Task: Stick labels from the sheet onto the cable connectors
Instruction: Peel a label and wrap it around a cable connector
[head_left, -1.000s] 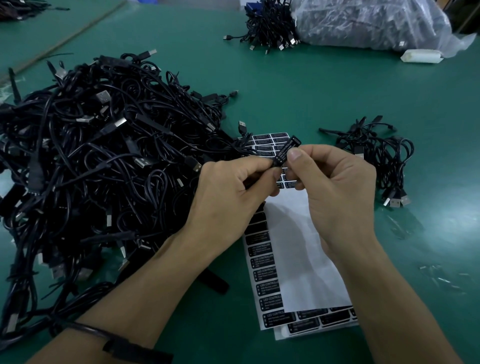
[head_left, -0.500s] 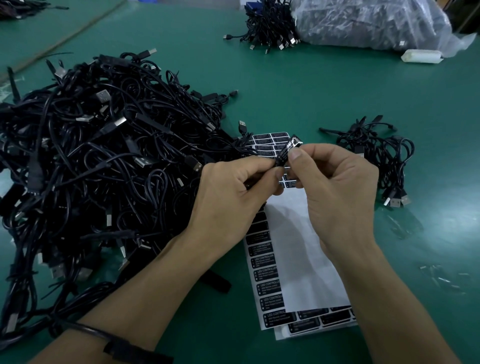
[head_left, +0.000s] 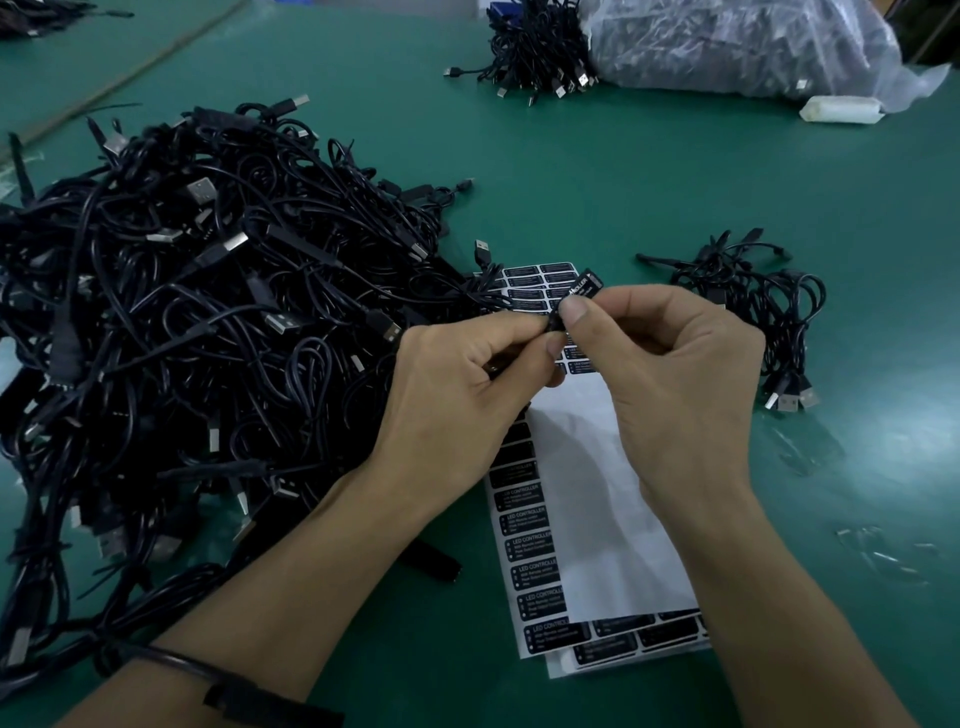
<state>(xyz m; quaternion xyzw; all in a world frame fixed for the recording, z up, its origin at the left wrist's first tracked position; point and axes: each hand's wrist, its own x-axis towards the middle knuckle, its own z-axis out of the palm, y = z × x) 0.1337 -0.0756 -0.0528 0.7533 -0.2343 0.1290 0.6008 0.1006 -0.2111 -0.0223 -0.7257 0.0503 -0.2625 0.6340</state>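
Now both hands meet in the middle of the view, above the green table (head_left: 649, 197). The left hand (head_left: 467, 400) has its fingers curled, and its thumb and forefinger pinch a small black connector (head_left: 554, 324) at the end of a cable. The right hand (head_left: 675, 374) comes from the 3 o'clock side; its thumb and forefinger are closed on a black label (head_left: 585, 287) with white letters, just where it meets the connector. The free end of the label sticks out from the fingertips toward 1 o'clock. How much of it is already stuck on the connector I cannot tell, because the fingers cover this place. Under the hands, and going down toward 6 o'clock, lies the label sheet (head_left: 535, 556) with rows of black labels along its left and lower edges. A white paper (head_left: 613, 499) covers its middle part. At 9 o'clock from the hands a big pile of black cables (head_left: 208, 322) with metal plugs takes most of the left half of the table, touching the upper corner of the sheet. At 3 o'clock a small bundle of cables (head_left: 763, 312) lies apart from the sheet. Far away at 12 o'clock is another cable bundle (head_left: 535, 52), and just beside it, at 1 o'clock, a clear plastic bag (head_left: 737, 47). A dark band (head_left: 249, 693) goes around the left wrist.
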